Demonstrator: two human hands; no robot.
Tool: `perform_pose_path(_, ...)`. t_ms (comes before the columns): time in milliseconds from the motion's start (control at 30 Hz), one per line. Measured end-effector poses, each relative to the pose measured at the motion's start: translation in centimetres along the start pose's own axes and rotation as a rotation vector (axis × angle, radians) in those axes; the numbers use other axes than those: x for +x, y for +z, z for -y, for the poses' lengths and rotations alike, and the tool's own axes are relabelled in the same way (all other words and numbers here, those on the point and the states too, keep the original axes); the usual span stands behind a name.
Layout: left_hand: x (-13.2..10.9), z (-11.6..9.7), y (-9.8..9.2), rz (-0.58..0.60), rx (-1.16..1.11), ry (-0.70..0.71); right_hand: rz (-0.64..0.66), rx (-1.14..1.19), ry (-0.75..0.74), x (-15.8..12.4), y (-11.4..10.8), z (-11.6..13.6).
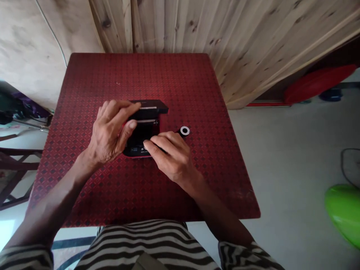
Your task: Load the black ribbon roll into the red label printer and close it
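On the red table (197, 183), left hand (111, 131) pinches the black case (144, 132), right hand (171, 157) rests loose on it, ringed disc (185, 131) beside.

Two hands are showing over one red tabletop (168, 75): one left hand (111, 131) and one right hand (171, 155). One black case (142, 137) is lying on it, and one small black piece with a white ring (185, 131) is sitting beside it. On the floor (281, 157), one green object (344, 210) and one long red object (317, 82) are showing.

Red table (197, 82), plank wall (253, 37), green object (343, 210)
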State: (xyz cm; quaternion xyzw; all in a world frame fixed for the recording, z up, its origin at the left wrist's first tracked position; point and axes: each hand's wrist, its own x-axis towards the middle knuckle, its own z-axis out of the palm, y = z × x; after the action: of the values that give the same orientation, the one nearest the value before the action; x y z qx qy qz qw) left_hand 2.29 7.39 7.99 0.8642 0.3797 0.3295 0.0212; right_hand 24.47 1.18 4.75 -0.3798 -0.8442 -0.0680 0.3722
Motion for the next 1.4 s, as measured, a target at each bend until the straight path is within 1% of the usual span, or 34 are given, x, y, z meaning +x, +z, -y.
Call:
perform_pose_path(133,-3.2,-0.7,0.6,0.043,-0.026,0.036,-0.033,-0.049,0.002,-0.3,0.3,0.3)
perform_pose_path(233,-4.4,-0.6,1.2,0.058,-0.046,0.067,-0.059,-0.04,-0.001,-0.3,0.5,0.3)
perform_pose_path(333,-4.8,-0.3,1.6,0.048,-0.04,0.095,-0.022,-0.014,0.019,-0.4,0.6,0.2)
perform_pose_path(467,-5.1,-0.1,1.9,0.029,-0.016,0.089,0.037,0.03,0.065,-0.5,0.7,0.2)
perform_pose_path(667,-5.6,0.0,2.6,0.006,0.01,0.079,0.073,0.065,0.096,-0.3,0.5,0.1)
perform_pose_path(733,-5.7,-0.3,2.7,0.002,-0.003,0.079,0.051,0.09,0.109,-0.3,0.1,0.2)
perform_pose_path(800,-6.0,-0.6,2.6,0.003,-0.004,0.063,-0.024,0.112,0.163,-0.6,-0.5,0.4)
perform_pose_path(867,-6.7,-0.9,2.3,-0.016,0.017,0.034,-0.099,0.14,0.287,-1.1,-1.0,0.6)
perform_pose_path(900,-7.1,-1.1,2.2,-0.044,0.033,0.015,-0.117,0.162,0.364,-1.5,-1.1,0.7)
perform_pose_path(1000,-8.7,-1.2,1.7,-0.145,0.076,-0.049,-0.085,0.275,0.563,-2.9,-1.0,1.1)
perform_pose_path(1067,-9.6,-1.1,1.7,-0.157,0.083,-0.063,-0.041,0.342,0.641,-3.7,-0.6,1.3)
perform_pose_path(1133,-10.0,-0.9,1.7,-0.137,0.065,-0.051,-0.01,0.365,0.682,-4.2,-0.2,1.7)
perform_pose_path(1233,-10.0,-0.7,1.8,-0.136,0.032,-0.042,-0.025,0.362,0.695,-4.4,0.3,2.0)
perform_pose_path(1400,-9.5,-0.7,1.8,-0.153,-0.004,-0.002,-0.09,0.328,0.635,-4.5,0.6,2.0)
